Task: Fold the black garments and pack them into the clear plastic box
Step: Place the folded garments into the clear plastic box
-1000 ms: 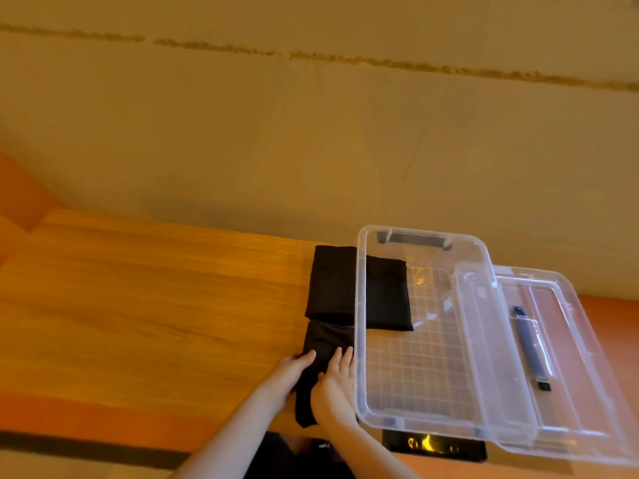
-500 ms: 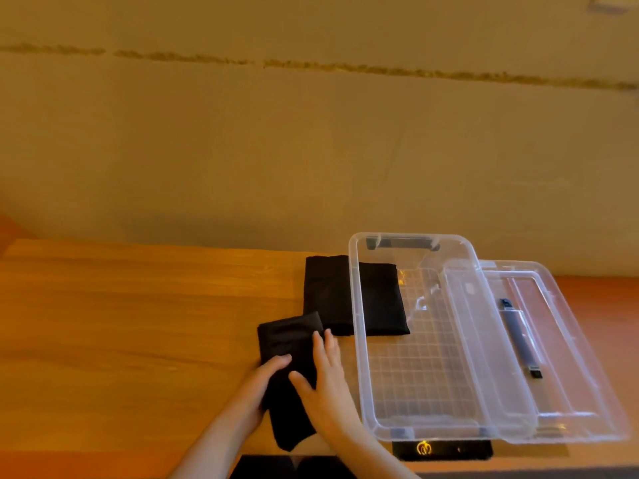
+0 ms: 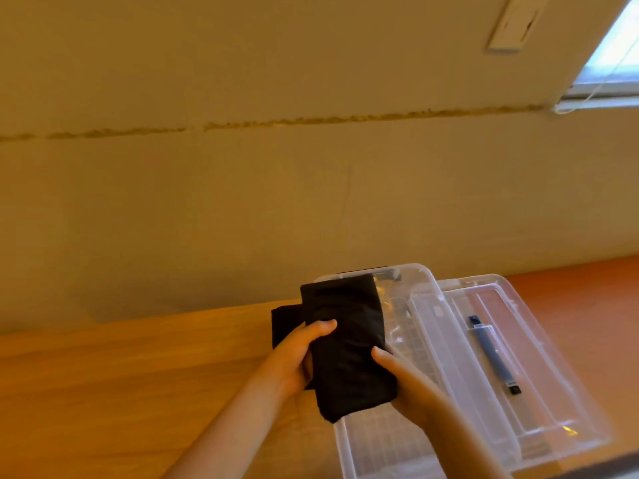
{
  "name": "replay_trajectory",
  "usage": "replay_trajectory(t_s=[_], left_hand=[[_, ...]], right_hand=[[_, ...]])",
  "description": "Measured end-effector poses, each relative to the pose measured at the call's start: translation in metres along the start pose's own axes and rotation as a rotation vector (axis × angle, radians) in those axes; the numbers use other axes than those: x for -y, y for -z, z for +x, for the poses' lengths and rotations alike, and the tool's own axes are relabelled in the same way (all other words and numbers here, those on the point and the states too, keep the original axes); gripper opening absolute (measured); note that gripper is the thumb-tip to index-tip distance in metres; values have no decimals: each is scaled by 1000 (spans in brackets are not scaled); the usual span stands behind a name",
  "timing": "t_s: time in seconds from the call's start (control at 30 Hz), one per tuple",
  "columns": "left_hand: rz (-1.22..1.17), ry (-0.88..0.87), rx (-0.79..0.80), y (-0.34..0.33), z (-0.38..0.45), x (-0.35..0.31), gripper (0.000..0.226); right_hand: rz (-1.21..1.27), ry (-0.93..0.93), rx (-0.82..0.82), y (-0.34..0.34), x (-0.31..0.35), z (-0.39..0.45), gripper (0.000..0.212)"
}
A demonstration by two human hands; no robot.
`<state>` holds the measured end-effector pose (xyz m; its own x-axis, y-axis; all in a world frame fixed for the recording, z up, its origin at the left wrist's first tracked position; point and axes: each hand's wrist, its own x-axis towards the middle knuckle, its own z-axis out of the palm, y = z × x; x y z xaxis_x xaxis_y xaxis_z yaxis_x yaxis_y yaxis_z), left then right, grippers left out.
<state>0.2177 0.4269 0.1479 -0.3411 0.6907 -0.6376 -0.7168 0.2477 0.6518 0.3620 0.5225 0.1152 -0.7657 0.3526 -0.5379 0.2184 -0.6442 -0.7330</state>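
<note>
Hands first, nearest the camera: the left hand grips the folded black fabric garment along its left edge, thumb laid across the top face and fingers tucked beneath. Opposite it, the right hand clasps the garment's right edge, thumb on top near the lower corner. Both bare forearms reach in from the bottom of the view. The bundle is lifted clear of the light wooden tabletop, and it hangs over the left wall of the clear rectangular plastic box, partly above the open box and partly above the wood.

Just behind the held bundle, a second black folded garment peeks out on the left; only a small dark strip of it shows, and how it lies against the box cannot be told from here. Through the box's see-through floor a grid pattern is visible.

Right of the box, touching or overlapping its far side, lies the clear plastic lid, flat, with a dark blue handle running along its middle.

Farthest back rises the plain beige wall, crossed by a rough horizontal seam. A white wall plate sits high on the right, with the bright corner of a window beside it.
</note>
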Motion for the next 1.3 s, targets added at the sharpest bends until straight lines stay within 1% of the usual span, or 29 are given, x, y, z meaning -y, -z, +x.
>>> replay_trajectory(t_s=[0.03,0.1,0.2,0.27,0.4,0.43,0.5,0.53,0.57,0.63,0.7,0.73,0.77,0.8,0.83,0.87,0.9,0.93,1.0,1.03,1.1,1.13,1.17,1.2,1.27,1.3], left_hand=[[-21,17,10,-10,7,3,17],[-54,39,30,-28,21,9,16],[-47,66,-6,-46,42,17,21],[24,53,-85,-53,60,24,25],[216,-45,-340,-56,102,43,37],[330,-77,-421,-56,111,47,41],[655,-125,-576,-59,118,53,50],[793,-164,-605,-60,118,57,55],[916,-217,-595,-60,118,61,59],[1220,-346,-539,-59,111,67,64],[1510,-551,-533,-47,106,71,61],[1570,-598,-551,-39,104,73,59],[1598,-601,-580,-32,103,74,60],[1616,-543,-588,-24,102,75,62],[1628,-477,-591,-18,102,77,63],[1616,-400,-557,-12,102,81,63],[1611,-358,-543,-8,101,84,64],[1634,-354,-549,-6,101,86,64],[1669,-358,-566,-9,103,85,65],[1676,-345,-567,-9,104,85,65],[1700,-332,-570,-9,104,85,65],[1707,-326,-567,-9,104,85,65],[1704,-323,-560,-8,104,85,65],[1688,-324,-557,-7,104,87,64],[1637,-359,-561,-4,106,90,59],[1599,-377,-557,-4,107,90,61]], right_hand=[[37,-6,5,12,4,0,105],[65,-32,0,35,15,4,105],[-9,-39,-2,64,24,15,105],[-70,-50,-37,80,24,27,108],[-187,-33,-134,93,14,58,115],[-209,-34,-136,92,10,67,112],[-276,-45,-138,89,3,85,91],[-321,-47,-147,89,-2,95,78],[-375,-44,-153,90,-7,103,69],[-495,-70,-158,92,-20,116,65],[-660,-44,-190,92,-27,119,69],[-774,7,-219,93,-27,121,71],[-906,79,-262,94,-27,121,72],[-1059,169,-307,94,-27,120,70],[-1220,298,-339,93,-24,119,66],[-1366,424,-327,90,-23,120,61],[-1476,488,-260,86,-22,123,58],[-1588,526,-216,84,-24,127,60],[-1729,434,-88,82,-27,133,73],[-1755,375,-20,84,-28,137,83],[-1797,315,22,88,-26,142,96],[-1843,322,30,87,-22,142,100],[-1879,310,33,83,-19,142,101],[-1908,327,15,78,-17,142,97],[-1886,425,-52,65,-15,137,86],[-1867,454,-47,61,-18,136,81]])
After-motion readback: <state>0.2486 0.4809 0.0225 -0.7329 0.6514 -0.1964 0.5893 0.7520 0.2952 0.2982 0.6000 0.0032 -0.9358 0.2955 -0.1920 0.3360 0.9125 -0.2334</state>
